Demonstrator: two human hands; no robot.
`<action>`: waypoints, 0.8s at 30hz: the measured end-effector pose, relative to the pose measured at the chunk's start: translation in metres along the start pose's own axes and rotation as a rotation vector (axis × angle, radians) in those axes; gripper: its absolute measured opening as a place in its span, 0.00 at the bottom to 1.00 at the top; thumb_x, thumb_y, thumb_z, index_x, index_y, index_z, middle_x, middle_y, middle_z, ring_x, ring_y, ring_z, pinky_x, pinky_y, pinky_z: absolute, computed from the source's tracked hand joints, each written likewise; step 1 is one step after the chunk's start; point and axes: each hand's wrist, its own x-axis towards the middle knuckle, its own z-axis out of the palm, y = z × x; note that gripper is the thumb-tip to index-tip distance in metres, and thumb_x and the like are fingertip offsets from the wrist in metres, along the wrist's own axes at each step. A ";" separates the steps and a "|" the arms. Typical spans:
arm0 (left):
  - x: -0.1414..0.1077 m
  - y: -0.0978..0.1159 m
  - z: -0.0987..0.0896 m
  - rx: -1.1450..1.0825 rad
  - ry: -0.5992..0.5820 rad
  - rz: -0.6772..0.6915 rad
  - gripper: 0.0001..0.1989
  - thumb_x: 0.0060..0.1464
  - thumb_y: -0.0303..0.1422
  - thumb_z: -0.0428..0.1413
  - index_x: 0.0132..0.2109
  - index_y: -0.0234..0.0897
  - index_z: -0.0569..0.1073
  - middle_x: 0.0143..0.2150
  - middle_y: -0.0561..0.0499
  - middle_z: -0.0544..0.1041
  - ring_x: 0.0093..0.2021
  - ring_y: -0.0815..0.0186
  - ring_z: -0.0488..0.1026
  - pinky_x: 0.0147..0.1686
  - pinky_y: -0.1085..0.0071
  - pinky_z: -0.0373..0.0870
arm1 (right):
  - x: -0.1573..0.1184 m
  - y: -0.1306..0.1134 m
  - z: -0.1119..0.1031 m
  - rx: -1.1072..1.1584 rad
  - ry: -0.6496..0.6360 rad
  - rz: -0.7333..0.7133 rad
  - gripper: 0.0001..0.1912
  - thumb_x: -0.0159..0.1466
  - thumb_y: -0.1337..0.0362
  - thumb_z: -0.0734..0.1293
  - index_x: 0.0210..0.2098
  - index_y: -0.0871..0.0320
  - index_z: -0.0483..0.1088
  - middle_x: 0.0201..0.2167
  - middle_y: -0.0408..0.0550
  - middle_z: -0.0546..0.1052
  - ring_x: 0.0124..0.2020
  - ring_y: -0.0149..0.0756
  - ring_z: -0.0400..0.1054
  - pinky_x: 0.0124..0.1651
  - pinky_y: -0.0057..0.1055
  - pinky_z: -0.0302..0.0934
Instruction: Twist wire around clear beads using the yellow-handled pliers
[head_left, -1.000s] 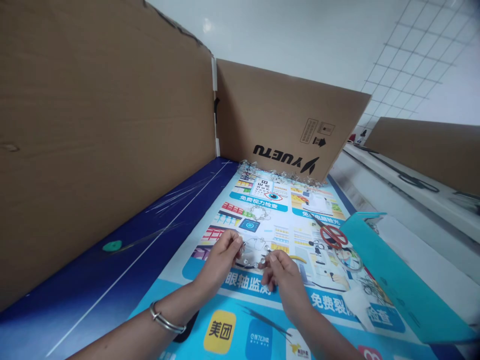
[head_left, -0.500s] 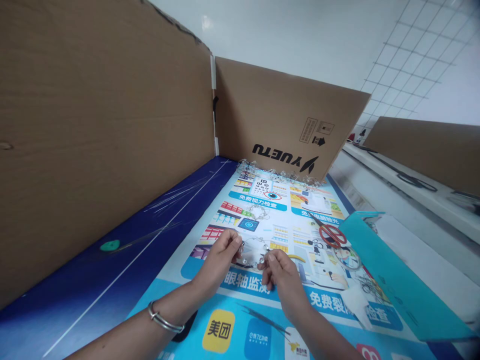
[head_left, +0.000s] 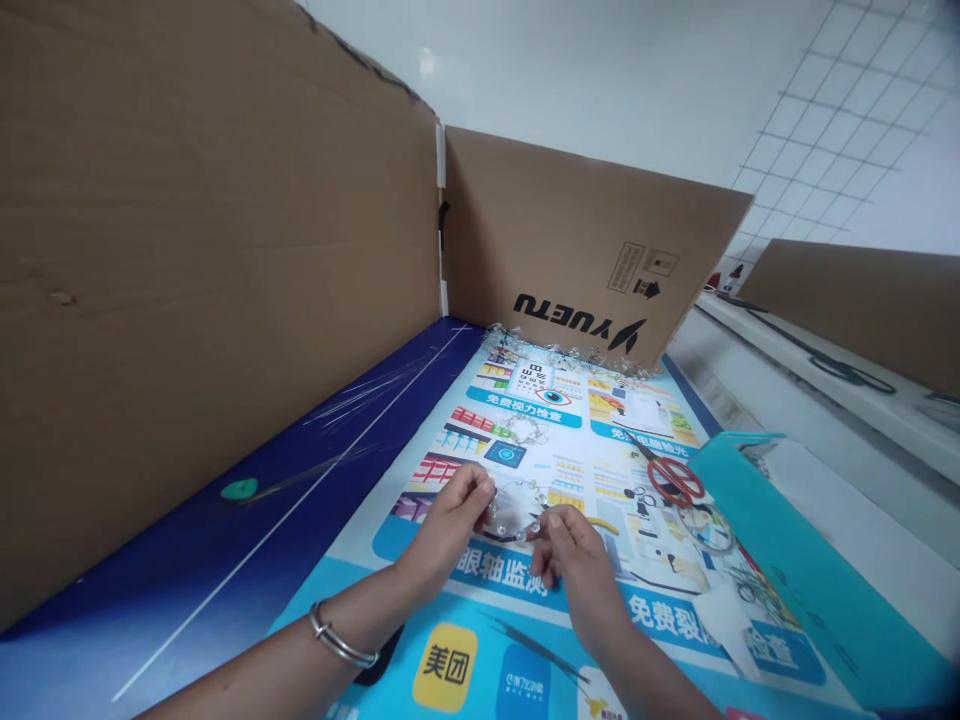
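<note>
Clear plastic bead loop (head_left: 517,505) sits just above printed blue-and-white poster sheet (head_left: 495,590). Left hand (head_left: 450,518) and right hand (head_left: 579,565) both pinch it at opposite sides, fingertips closed, holding loop open between them. Red-handled steel scissors (head_left: 675,480) lie well right, apart from hands

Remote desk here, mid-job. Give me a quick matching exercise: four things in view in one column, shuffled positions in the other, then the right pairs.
1. metal bangle
2. red-handled scissors
3. loop of clear beads
4. YUETU cardboard panel

A. held between the left hand and right hand
B. around the left wrist
C. standing behind the printed poster
D. lying on the printed poster, right of the hands

Pairs: 1-B, 2-D, 3-A, 4-C
</note>
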 end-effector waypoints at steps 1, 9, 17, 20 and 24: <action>0.000 0.001 0.000 -0.002 0.003 0.001 0.12 0.58 0.39 0.47 0.30 0.38 0.60 0.22 0.58 0.62 0.24 0.71 0.59 0.25 0.75 0.56 | 0.000 0.000 0.000 0.001 0.001 -0.004 0.17 0.62 0.49 0.57 0.31 0.57 0.61 0.19 0.41 0.69 0.18 0.26 0.60 0.18 0.22 0.49; -0.002 0.006 0.001 0.006 -0.004 -0.001 0.11 0.58 0.38 0.47 0.30 0.38 0.60 0.23 0.58 0.63 0.24 0.70 0.59 0.26 0.75 0.56 | 0.000 0.000 0.000 -0.007 0.023 -0.003 0.18 0.61 0.47 0.58 0.30 0.57 0.61 0.20 0.41 0.68 0.18 0.26 0.58 0.19 0.22 0.50; -0.002 0.008 0.000 -0.008 -0.021 -0.009 0.11 0.58 0.38 0.46 0.30 0.38 0.61 0.25 0.57 0.64 0.25 0.71 0.61 0.25 0.75 0.56 | -0.001 0.000 0.001 -0.024 0.016 0.001 0.18 0.62 0.48 0.58 0.30 0.57 0.62 0.16 0.40 0.66 0.17 0.26 0.56 0.19 0.23 0.50; -0.001 0.007 0.001 -0.018 -0.020 -0.008 0.11 0.58 0.38 0.47 0.30 0.37 0.61 0.27 0.56 0.65 0.25 0.71 0.61 0.25 0.75 0.56 | -0.002 0.000 0.000 -0.030 0.004 0.001 0.17 0.62 0.49 0.58 0.30 0.57 0.62 0.19 0.41 0.67 0.18 0.26 0.57 0.20 0.23 0.51; -0.001 0.005 0.001 -0.029 -0.020 -0.005 0.11 0.58 0.38 0.47 0.31 0.37 0.61 0.28 0.56 0.66 0.25 0.71 0.61 0.25 0.75 0.56 | -0.001 0.000 -0.001 -0.018 0.003 -0.009 0.16 0.62 0.50 0.59 0.30 0.57 0.62 0.24 0.42 0.69 0.19 0.25 0.59 0.20 0.23 0.51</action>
